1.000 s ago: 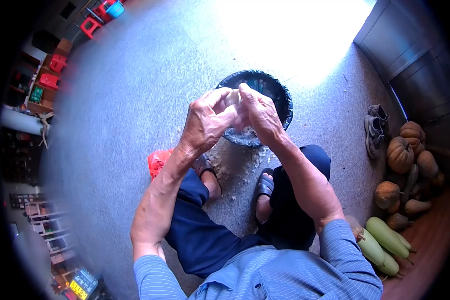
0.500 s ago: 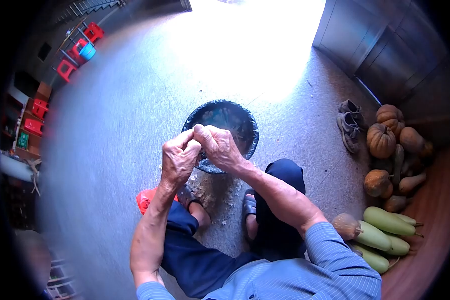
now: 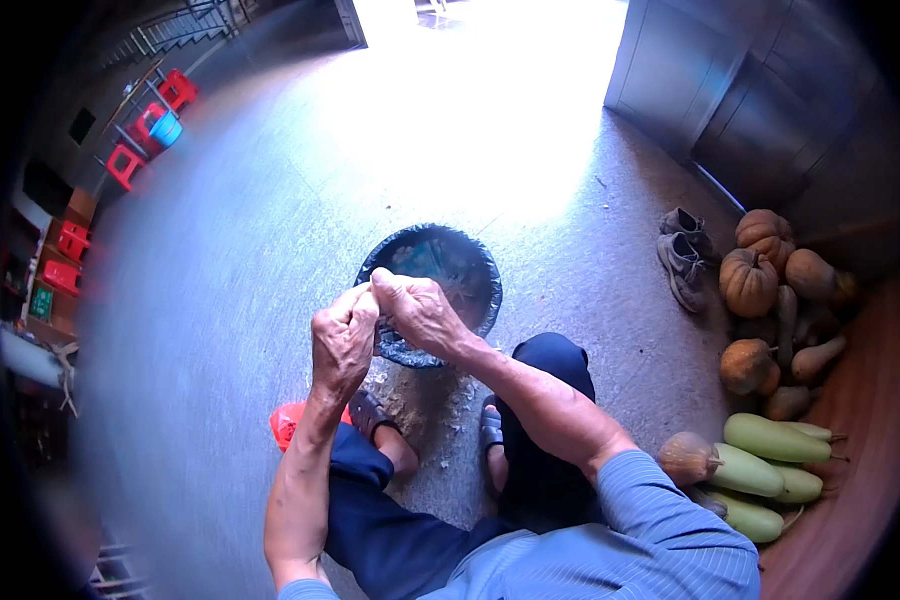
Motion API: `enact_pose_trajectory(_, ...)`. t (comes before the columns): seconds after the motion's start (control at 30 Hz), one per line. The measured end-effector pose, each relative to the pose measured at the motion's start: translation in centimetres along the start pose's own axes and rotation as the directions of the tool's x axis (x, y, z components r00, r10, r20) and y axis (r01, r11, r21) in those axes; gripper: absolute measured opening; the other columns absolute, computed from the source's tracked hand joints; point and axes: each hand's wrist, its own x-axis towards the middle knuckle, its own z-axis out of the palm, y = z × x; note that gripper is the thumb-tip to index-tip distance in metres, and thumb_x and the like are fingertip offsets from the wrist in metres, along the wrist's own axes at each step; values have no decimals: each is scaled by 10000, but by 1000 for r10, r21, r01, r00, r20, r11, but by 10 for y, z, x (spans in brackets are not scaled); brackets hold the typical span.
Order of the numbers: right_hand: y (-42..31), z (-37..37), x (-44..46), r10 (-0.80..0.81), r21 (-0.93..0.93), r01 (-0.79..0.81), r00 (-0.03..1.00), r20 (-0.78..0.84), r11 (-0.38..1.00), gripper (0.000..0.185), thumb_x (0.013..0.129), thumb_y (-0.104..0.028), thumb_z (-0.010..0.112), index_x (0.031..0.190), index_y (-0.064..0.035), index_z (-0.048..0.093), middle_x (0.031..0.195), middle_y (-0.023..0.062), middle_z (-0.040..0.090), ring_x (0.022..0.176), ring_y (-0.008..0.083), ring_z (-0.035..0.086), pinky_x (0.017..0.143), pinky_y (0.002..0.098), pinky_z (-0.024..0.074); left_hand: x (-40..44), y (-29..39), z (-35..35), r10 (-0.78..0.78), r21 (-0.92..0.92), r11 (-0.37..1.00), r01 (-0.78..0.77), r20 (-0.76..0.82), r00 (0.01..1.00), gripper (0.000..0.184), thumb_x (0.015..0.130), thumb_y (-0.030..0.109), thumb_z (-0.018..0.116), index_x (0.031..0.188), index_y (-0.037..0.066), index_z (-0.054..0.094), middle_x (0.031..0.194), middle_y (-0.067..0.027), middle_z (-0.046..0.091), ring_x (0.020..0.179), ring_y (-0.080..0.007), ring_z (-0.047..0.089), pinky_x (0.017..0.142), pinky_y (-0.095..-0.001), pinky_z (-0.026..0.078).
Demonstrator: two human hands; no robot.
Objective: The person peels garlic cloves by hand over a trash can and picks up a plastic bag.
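Observation:
My left hand [image 3: 344, 338] and my right hand [image 3: 418, 308] meet fingertip to fingertip above the near left part of a round bin [image 3: 492, 290] lined with a black plastic bag. Both are closed, thumbs and fingers pinched together. Whatever they pinch is too small or too hidden to make out. Pale bits lie inside the bin, though my hands cover part of it. More pale scraps [image 3: 410, 395] are scattered on the floor between my sandalled feet.
A red plastic bag [image 3: 288, 424] lies beside my left leg. To the right are pumpkins [image 3: 748, 282], pale green gourds [image 3: 776, 438] and a pair of shoes [image 3: 682, 262]. Red stools [image 3: 125, 165] and a blue bucket [image 3: 166, 129] stand far left. Bright light falls through the doorway.
The view has shifted slightly, so the bin and hands appear lower and further left. My hands stay pinched together above the bin, the fingers slightly rearranged.

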Motion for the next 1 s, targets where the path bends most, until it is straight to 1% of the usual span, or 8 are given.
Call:
enact_pose_trajectory(0.07,-1,-3,3,-26,-258,37,999,46,965,488,1021,-378,326,855,3,582,756,236,617,682,333,622,642,415,471,0,-2,2,144,100,985,-140,-32,989,252,940,169,566,1047,-43,650,828,-137,677,689,-197,624,614,-354,473)
enact_pose_trajectory(0.17,-5,-9,1,-62,-395,99,993,104,913,466,1007,-397,363,906,17,553,791,257,629,744,426,616,621,477,445,0,-2,0,341,372,870,-323,17,940,208,876,127,613,1019,-22,639,807,-172,635,725,-322,633,654,-391,486)
enact_pose_trajectory(0.27,-3,-7,3,209,-209,-186,974,90,960,492,1008,-396,355,902,52,527,783,261,625,739,408,618,653,449,462,0,0,-1,326,352,878,-324,56,944,207,872,125,615,1015,-23,628,822,-178,623,741,-333,626,668,-403,483)
enact_pose_trajectory(0.33,0,-8,2,117,-162,-100,989,95,982,537,999,-436,361,843,34,567,652,91,564,622,136,501,575,332,428,2,-2,-1,296,310,901,-303,69,953,205,873,128,614,1012,-22,624,832,-185,619,751,-337,622,677,-408,479)
enact_pose_trajectory(0.47,18,-4,6,-101,-314,142,985,142,939,490,1005,-398,302,900,25,526,676,124,580,547,199,534,532,348,434,4,-6,-1,247,359,891,-278,130,960,175,878,127,603,961,-26,602,826,-203,601,763,-361,611,680,-433,470)
enact_pose_trajectory(0.6,-1,6,-1,388,80,-393,919,69,916,584,977,-510,386,786,-3,606,670,91,601,496,151,539,454,305,454,2,-9,4,316,536,787,-304,73,946,176,869,141,609,913,-18,550,825,-211,584,759,-398,595,654,-470,462)
enact_pose_trajectory(0.83,2,5,3,353,71,-362,929,111,930,678,947,-535,361,607,7,586,489,93,528,397,168,496,386,324,392,-1,-10,4,266,592,761,-264,86,960,276,847,203,667,954,-13,533,822,-212,608,747,-383,624,654,-463,483)
enact_pose_trajectory(1.0,-3,0,-2,424,73,-443,886,188,893,611,972,-481,387,553,-53,509,465,33,449,376,119,403,370,292,309,2,-5,-10,197,359,892,-276,241,950,212,910,164,586,938,-44,552,775,-211,599,702,-326,614,642,-411,481)
